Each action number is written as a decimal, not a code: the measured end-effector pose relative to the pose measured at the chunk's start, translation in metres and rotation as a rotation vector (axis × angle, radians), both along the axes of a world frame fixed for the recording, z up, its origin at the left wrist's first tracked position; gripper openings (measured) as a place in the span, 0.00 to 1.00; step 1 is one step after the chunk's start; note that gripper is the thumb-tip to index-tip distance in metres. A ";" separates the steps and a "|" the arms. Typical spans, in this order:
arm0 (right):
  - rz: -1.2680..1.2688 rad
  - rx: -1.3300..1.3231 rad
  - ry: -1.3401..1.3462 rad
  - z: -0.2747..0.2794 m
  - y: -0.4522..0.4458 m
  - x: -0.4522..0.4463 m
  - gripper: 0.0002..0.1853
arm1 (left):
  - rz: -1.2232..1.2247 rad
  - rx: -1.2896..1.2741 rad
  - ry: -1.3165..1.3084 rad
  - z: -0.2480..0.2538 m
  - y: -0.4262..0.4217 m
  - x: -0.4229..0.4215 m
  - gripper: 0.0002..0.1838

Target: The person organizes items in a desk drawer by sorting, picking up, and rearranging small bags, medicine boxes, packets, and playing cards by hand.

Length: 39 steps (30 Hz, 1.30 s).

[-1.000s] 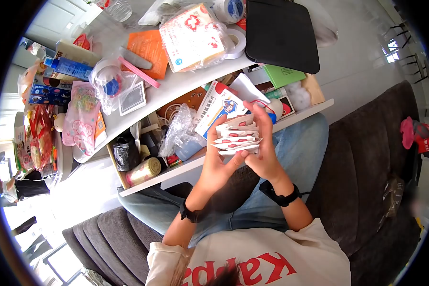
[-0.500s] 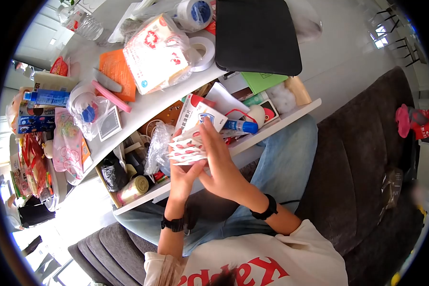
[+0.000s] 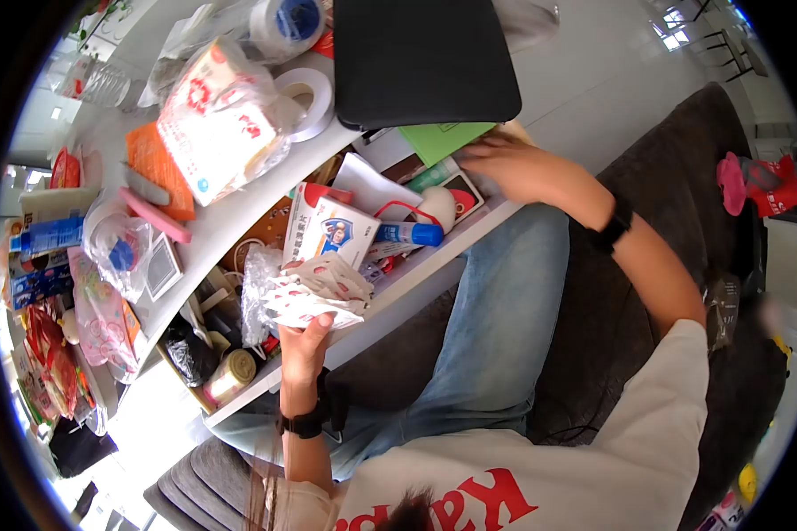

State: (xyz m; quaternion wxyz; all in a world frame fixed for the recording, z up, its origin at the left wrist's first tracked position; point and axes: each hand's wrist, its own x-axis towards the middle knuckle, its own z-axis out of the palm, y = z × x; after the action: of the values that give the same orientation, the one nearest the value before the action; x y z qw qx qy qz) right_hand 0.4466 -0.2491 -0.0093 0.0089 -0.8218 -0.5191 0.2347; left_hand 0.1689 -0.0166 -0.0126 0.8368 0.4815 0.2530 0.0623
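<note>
My left hand [image 3: 305, 343] is closed around a stack of small white paper sachets [image 3: 321, 288] with reddish prints, held over the front of the open drawer [image 3: 372, 305]. Just beyond the sachets a white medicine box [image 3: 335, 232] with a blue and orange picture lies in the drawer. My right hand [image 3: 514, 168] reaches to the drawer's right end, its fingers stretched leftward, slightly blurred, beside a green sheet [image 3: 444, 140]. It covers the spot under it, so whatever its fingertips touch is hidden. A blue-capped tube [image 3: 409, 234] and a white rounded object [image 3: 437, 208] lie nearby.
On the desk [image 3: 239, 212] sit a bagged packet [image 3: 217, 124], a tape roll [image 3: 308, 104], a pink strip [image 3: 155, 215] and a black flat panel [image 3: 425, 62] overhanging the drawer. Bubble wrap [image 3: 259, 292] and a rolled bandage [image 3: 232, 376] fill the drawer's left part. A dark sofa [image 3: 629, 292] stands right.
My right hand has let go of the sachets and moved right to the drawer's far end. My left hand still holds the stack. The camera view has shifted.
</note>
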 end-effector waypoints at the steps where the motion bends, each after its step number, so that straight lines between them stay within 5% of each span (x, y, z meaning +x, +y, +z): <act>1: 0.010 -0.039 -0.024 -0.011 0.005 0.005 0.23 | -0.030 0.036 0.008 -0.002 0.001 -0.001 0.48; 6: 0.035 -0.143 -0.365 -0.044 0.023 -0.007 0.28 | 0.011 0.082 0.053 0.004 -0.003 0.003 0.49; 12: 0.090 -0.402 -0.014 -0.046 0.020 0.015 0.22 | -0.005 0.100 0.105 0.004 -0.003 0.006 0.50; 21: -0.306 0.521 0.121 0.054 -0.043 -0.013 0.19 | -0.051 0.165 0.131 0.007 -0.002 0.004 0.52; 30: -0.939 1.206 0.901 0.005 -0.063 -0.042 0.20 | -0.024 0.227 0.089 0.003 -0.007 0.002 0.49; 33: -0.939 1.473 1.437 -0.004 -0.054 -0.045 0.19 | -0.016 0.221 0.089 0.007 -0.009 0.002 0.49; 36: -0.722 1.508 1.685 -0.002 -0.033 -0.054 0.23 | 0.008 0.159 0.048 0.013 -0.014 0.003 0.49; 39: -0.788 1.507 1.890 0.008 -0.015 -0.061 0.24 | 0.013 0.109 0.024 0.022 -0.017 -0.003 0.49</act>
State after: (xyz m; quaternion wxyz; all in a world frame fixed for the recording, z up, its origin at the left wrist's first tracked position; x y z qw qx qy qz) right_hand 0.3854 -0.2642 -0.0012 0.9064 -0.2244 -0.0362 0.3561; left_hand 0.1657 -0.0337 0.0092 0.8058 0.5255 0.2623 0.0755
